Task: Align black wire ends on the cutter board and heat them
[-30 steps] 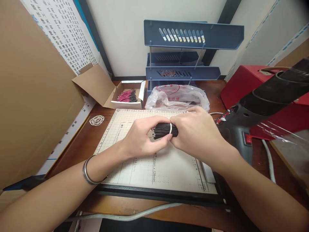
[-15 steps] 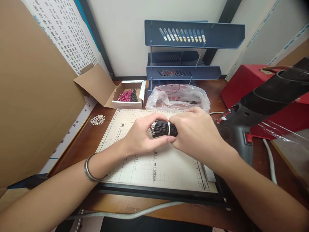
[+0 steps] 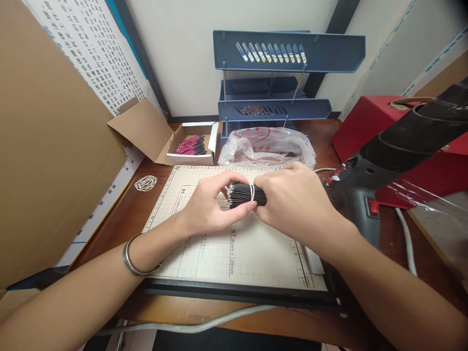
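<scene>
A thick bundle of short black wires (image 3: 240, 195) with silvery tips at its left end lies level between my hands. A white rubber band (image 3: 252, 191) circles it right of its middle. My left hand (image 3: 212, 202) is closed round the left part, thumb along the near side and fingers over the far side. My right hand (image 3: 292, 192) grips the right end, which is hidden inside its fingers. Under both hands lies a cream paper-trimmer board (image 3: 208, 258) printed with a grid and paper sizes.
White rubber bands (image 3: 146, 183) lie left of the board. Behind it stand an open cardboard box (image 3: 192, 159) of red and black wires, a plastic bag (image 3: 268, 146) and a blue tiered tray (image 3: 288, 51). At right are a black heat gun (image 3: 361, 195) and a red box (image 3: 360, 122).
The rubber band's strands look more spread apart on the bundle. Both hands keep their grip, and the whole view has shifted slightly.
</scene>
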`<state>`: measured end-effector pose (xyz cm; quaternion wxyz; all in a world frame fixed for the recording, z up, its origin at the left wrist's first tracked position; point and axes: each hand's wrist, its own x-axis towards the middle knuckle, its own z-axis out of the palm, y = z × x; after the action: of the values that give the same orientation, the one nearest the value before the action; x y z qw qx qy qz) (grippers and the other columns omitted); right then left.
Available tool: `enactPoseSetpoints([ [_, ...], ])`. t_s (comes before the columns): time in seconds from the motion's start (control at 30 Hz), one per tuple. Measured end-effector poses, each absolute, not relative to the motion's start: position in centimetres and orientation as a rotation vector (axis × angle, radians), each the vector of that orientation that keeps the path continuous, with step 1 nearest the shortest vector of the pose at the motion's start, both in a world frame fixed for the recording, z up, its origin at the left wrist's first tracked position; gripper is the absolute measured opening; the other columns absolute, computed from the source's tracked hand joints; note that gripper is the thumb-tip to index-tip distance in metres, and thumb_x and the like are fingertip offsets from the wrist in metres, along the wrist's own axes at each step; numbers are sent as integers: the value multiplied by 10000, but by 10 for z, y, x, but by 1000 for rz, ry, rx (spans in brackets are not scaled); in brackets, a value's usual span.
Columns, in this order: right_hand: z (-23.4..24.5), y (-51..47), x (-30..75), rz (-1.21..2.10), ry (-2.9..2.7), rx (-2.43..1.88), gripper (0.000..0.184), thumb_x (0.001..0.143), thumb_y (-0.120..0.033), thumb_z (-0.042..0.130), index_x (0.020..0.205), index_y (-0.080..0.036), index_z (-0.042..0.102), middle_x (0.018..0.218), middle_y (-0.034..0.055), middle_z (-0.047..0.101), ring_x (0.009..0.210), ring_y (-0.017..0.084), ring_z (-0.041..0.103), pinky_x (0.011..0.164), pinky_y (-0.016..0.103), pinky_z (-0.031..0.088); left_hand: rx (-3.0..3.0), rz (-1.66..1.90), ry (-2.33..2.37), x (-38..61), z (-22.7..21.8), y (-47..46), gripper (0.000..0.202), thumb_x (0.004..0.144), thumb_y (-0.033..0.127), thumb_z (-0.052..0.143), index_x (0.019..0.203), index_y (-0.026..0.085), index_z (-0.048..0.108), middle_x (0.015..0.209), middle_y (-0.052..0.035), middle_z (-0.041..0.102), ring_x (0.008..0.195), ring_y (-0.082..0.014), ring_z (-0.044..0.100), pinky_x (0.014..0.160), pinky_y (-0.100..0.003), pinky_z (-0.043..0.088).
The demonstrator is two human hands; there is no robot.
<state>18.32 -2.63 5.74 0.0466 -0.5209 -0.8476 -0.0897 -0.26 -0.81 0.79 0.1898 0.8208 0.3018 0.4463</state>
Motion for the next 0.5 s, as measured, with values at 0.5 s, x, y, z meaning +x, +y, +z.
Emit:
enactPoseSetpoints([
  [0.5, 58, -24, 184, -247, -2595, -1663, 94, 805, -201, 587, 738, -164, 640, 720, 74, 701, 743, 229, 659, 713, 335, 287, 2294, 1163, 862, -4, 6, -5, 237, 819, 257, 749, 1030, 179, 674, 973, -57, 769, 831, -179, 716, 674, -268, 565],
])
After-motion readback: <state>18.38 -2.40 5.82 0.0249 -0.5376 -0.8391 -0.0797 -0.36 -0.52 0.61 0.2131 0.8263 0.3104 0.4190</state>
